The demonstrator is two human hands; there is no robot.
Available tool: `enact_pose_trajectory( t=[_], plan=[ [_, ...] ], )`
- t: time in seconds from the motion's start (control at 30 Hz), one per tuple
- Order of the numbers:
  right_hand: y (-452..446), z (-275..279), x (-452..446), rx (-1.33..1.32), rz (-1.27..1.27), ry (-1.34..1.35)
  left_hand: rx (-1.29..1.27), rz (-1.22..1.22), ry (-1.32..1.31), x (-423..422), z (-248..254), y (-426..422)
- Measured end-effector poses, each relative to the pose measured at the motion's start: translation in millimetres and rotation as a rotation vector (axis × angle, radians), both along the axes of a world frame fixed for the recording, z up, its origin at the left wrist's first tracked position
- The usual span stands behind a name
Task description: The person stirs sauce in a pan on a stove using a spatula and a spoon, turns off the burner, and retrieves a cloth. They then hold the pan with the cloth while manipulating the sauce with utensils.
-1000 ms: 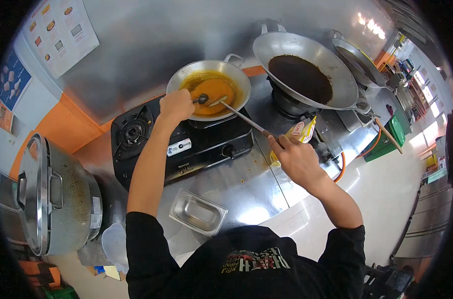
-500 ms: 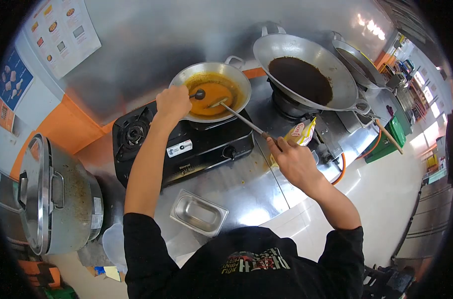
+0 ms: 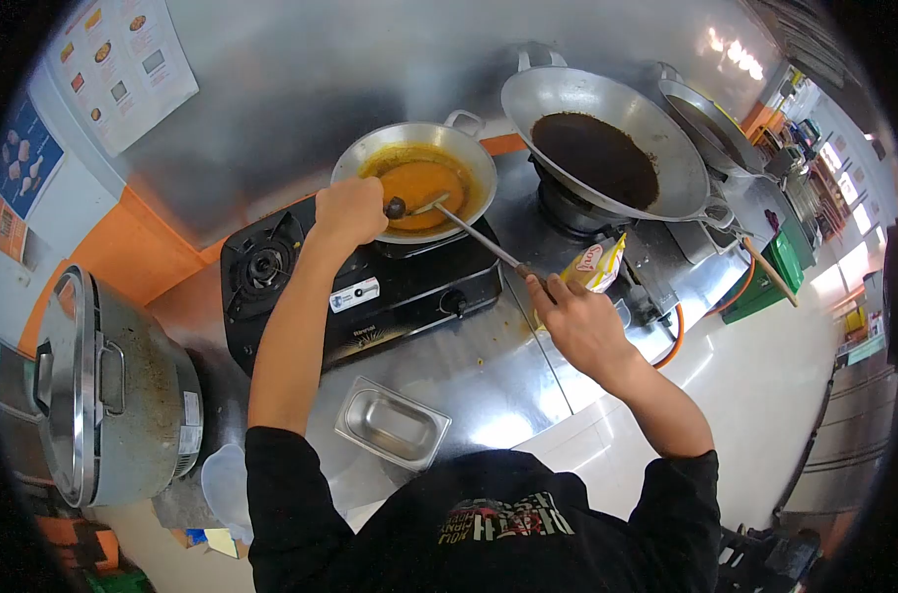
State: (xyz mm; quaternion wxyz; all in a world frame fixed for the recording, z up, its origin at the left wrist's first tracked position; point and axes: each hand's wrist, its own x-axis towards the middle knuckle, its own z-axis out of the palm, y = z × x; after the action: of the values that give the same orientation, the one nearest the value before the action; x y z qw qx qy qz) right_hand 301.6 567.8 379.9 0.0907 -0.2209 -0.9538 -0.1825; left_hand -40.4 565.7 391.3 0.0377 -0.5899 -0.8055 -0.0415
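My left hand [image 3: 352,211] is closed at the near-left rim of a silver wok [image 3: 348,160]. From its fist sticks a utensil with a dark, rounded end [image 3: 396,209], perhaps a small ladle; the grip hides the rest. In the wok lies orange-brown sauce [image 3: 424,184]. My right hand [image 3: 579,318] grips the brown handle of a long metal spatula [image 3: 484,240], which slants down to the left with its tip in the sauce. The wok sits on the right burner of a black gas stove [image 3: 409,314]. Beside my right hand stands a yellow and white packet [image 3: 595,265], partly hidden.
A large wok [image 3: 686,163] with dark liquid stands at the right, another pan [image 3: 711,114] behind it. A steel container [image 3: 394,423] lies in front of the stove. At the left are a big lidded pot [image 3: 138,395] and a translucent plastic tub [image 3: 226,484]. An orange hose [image 3: 677,336] hangs near the counter's edge.
My left hand has dropped slightly toward me and right, bringing the dark utensil end from over the sauce to the wok's near rim. The right hand and spatula have barely shifted.
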Motion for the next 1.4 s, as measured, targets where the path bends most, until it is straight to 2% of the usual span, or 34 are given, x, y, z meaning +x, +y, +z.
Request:
enact_pose_trajectory(
  t=[0.2,0.43,0.6,0.73,0.9,1.0,1.2,1.4],
  plan=[
    [-1,-1,-1,0.001,0.0,-0.005,0.099,-0.047,-0.029,2,-8,10],
    [-2,0,-2,0.01,-0.014,-0.014,-0.011,-0.036,0.003,3,-33,31],
    [-2,0,-2,-0.036,-0.054,-0.052,-0.079,-0.055,0.038,0,-17,21],
    [-1,-1,-1,-0.037,-0.039,-0.04,-0.009,-0.096,0.044,-13,-10,11],
    [-1,-3,-3,0.048,0.014,0.003,0.025,-0.102,0.069,4,7,1],
    [-5,-7,-9,0.001,-0.056,-0.066,-0.059,-0.061,0.069,21,15,1],
    [-8,-14,-17,0.029,-0.075,-0.066,0.088,-0.081,0.065,25,6,5],
    [-15,1,-11,0.114,0.011,-0.035,0.044,-0.091,0.026,14,-9,18]
  ],
)
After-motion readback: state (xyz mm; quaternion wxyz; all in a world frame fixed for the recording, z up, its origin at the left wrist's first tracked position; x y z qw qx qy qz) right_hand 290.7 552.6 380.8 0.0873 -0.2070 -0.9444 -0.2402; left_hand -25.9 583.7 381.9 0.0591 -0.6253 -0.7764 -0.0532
